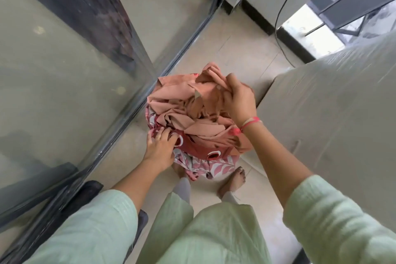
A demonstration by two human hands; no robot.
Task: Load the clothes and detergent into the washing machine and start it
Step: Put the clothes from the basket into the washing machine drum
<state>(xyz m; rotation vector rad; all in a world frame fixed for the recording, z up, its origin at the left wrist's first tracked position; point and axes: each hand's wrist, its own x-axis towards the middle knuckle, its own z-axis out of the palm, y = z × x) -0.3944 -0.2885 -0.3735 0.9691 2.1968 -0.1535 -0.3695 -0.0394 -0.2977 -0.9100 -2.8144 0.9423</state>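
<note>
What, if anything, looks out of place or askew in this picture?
Nothing is spilled or damaged. One oddity: a leaf-print cloth sags loose from the bottom of the bundle of clothes that the left hand and right hand grip, dangling near the bare feet.

The plain cloth (192,100), lying uppermost, is a dusty salmon pink. Under it, the red fabric (192,146) is deep brick red with white-ringed eyelets. The leaf-print cloth (216,167) lowest down carries pink leaves on white. The sleeves (102,221) are pale mint green. A thread (250,123) on the right wrist is bright pink. The floor (246,53) is beige tile and the skirting (257,17) is black.
</note>
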